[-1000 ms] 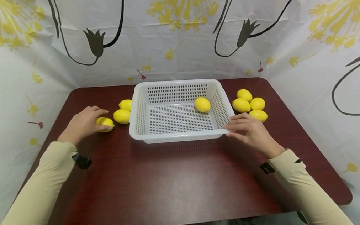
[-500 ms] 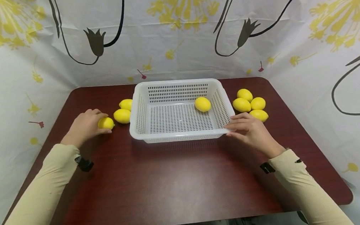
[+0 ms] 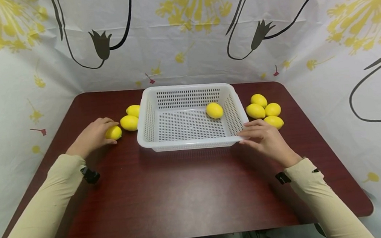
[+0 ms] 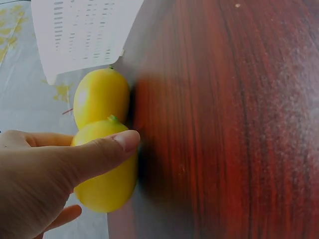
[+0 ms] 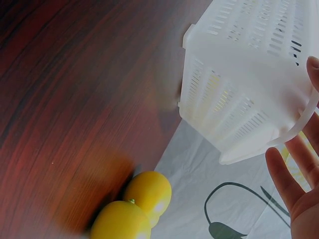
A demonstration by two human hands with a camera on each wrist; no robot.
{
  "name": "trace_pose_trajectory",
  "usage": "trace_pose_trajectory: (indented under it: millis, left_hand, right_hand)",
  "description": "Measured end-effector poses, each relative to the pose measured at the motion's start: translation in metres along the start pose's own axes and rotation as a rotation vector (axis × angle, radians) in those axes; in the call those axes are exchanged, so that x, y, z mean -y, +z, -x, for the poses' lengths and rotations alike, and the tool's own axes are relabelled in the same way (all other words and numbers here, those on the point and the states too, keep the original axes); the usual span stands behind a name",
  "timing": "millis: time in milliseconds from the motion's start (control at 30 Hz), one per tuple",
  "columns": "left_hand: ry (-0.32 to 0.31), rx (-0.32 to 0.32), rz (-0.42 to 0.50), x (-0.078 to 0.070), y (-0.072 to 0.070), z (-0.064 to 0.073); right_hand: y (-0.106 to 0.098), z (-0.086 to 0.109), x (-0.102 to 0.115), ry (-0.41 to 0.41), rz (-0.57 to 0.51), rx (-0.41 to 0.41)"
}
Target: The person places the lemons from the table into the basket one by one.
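My left hand point(image 3: 91, 137) holds a yellow lemon point(image 3: 114, 133) at the left of the table, thumb on the near side and fingers over the far side. In the left wrist view the thumb lies across this lemon point(image 4: 107, 191), and another lemon point(image 4: 99, 97) sits just beyond it. My right hand point(image 3: 263, 139) grips the near right corner of a white perforated plastic basket point(image 3: 192, 143), fingers over the rim and thumb at the front. The right wrist view shows the basket's wall point(image 5: 239, 84) beside the fingers. One lemon point(image 3: 214, 110) lies inside the basket.
Two lemons point(image 3: 129, 123) lie against the basket's left side. Several more lemons point(image 3: 256, 111) are grouped at its right, close to the right hand. Everything stands on a dark red wooden table point(image 3: 197, 194). A white floral-printed cloth point(image 3: 183, 40) hangs behind and beside it.
The left hand has shifted slightly to the right, and the lemon in it has turned and moved closer to the two lemons by the basket. The right hand and basket have stayed put.
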State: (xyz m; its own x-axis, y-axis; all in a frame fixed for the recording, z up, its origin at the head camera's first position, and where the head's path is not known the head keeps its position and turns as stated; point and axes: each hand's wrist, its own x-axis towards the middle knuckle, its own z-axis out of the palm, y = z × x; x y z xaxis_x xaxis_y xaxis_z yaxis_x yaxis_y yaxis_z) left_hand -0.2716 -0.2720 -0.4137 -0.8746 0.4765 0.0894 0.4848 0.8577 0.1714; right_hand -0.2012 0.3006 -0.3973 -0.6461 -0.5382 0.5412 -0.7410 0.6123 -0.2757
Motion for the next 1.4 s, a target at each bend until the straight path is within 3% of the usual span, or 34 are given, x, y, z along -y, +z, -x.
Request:
trace_pose_trajectory:
  millis: [300, 600, 1033, 1400]
  left_hand:
    - [-0.015, 0.019, 0.044, 0.004, 0.001, 0.002]
    - [-0.009, -0.002, 0.008, 0.008, 0.003, 0.003]
    - [-0.01, 0.017, -0.01, 0.007, 0.002, 0.003]
    - [-0.008, 0.032, 0.001, 0.006, -0.009, -0.002]
  right_hand:
    - [-0.001, 0.0, 0.001, 0.004, 0.001, -0.002]
    - [0.0, 0.0, 0.0, 0.004, -0.006, -0.005]
    - [-0.001, 0.0, 0.002, 0.012, 0.0, 0.002]
    - [-0.001, 0.0, 0.0, 0.013, 0.008, 0.008]
